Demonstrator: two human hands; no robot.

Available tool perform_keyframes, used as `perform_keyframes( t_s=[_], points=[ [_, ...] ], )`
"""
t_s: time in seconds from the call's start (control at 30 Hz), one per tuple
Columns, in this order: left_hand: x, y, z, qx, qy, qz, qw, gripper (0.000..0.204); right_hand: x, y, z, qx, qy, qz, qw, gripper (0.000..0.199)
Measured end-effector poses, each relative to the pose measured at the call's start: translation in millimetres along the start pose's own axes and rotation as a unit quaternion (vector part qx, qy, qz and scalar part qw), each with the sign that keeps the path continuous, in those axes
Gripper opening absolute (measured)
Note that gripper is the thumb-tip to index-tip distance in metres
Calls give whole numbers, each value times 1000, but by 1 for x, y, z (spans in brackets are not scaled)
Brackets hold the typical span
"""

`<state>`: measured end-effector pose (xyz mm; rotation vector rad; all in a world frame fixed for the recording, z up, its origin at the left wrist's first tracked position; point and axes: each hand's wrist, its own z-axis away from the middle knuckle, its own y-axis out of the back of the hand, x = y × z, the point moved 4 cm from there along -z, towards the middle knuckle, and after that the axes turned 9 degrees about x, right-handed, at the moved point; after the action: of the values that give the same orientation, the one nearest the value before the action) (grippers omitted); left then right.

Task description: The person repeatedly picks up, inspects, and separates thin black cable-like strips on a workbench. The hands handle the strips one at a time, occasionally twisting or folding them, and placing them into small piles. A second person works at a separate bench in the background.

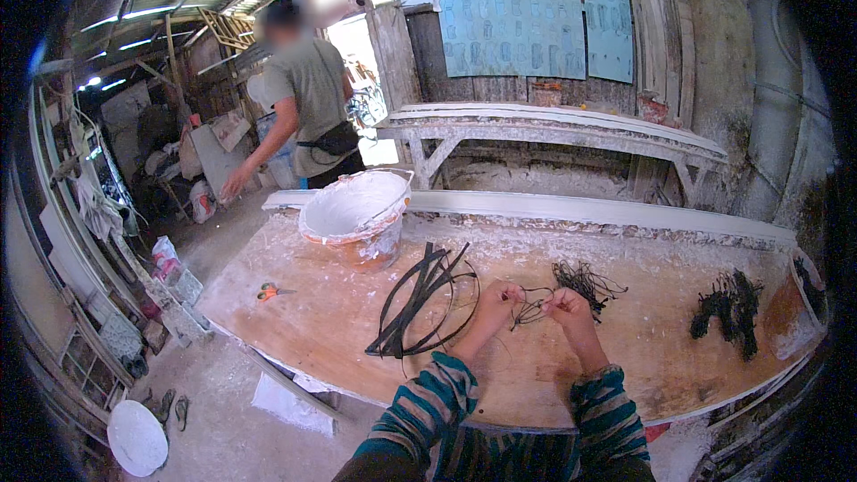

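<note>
While the left hand [500, 300] and the right hand [571, 311], both curled nearly closed, pinch a thin dark strand [536, 289] between them over the worktop [656, 357], the grip itself is hidden, and whether it is one piece or several is too small to tell. Just beyond the right hand lies a tangle of dark cords [591, 282], partly covered by it; black strips [412, 302] lie left of the left hand, and an orange container [788, 317] at the right is partly lost in shadow.
</note>
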<state>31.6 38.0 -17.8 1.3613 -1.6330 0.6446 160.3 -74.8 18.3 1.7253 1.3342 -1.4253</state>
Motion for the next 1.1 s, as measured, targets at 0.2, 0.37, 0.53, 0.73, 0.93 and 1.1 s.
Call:
perform_keyframes(
  t_s=[0.2, 0.37, 0.53, 0.73, 0.93, 1.1],
  points=[
    [17, -19, 12, -138, 17, 74, 987, 8, 19, 22, -7, 116, 45, 220, 968, 15],
    [32, -36, 31, -267, 28, 185, 945, 8, 11, 19, -6, 154, 80, 225, 959, 14],
    [68, -47, 51, -350, -15, 135, 927, 11, 22, 39, -13, 209, 98, 226, 946, 11],
    [74, -47, 53, -337, -9, 146, 930, 15, 15, 51, -19, 198, 79, 194, 957, 10],
    [69, -48, 55, -314, 124, 246, 909, 10, 9, 45, -16, 229, 137, 202, 942, 13],
    [54, -29, 26, -197, 23, 135, 971, 3, 17, 61, -20, 260, 135, 265, 918, 10]
  ],
)
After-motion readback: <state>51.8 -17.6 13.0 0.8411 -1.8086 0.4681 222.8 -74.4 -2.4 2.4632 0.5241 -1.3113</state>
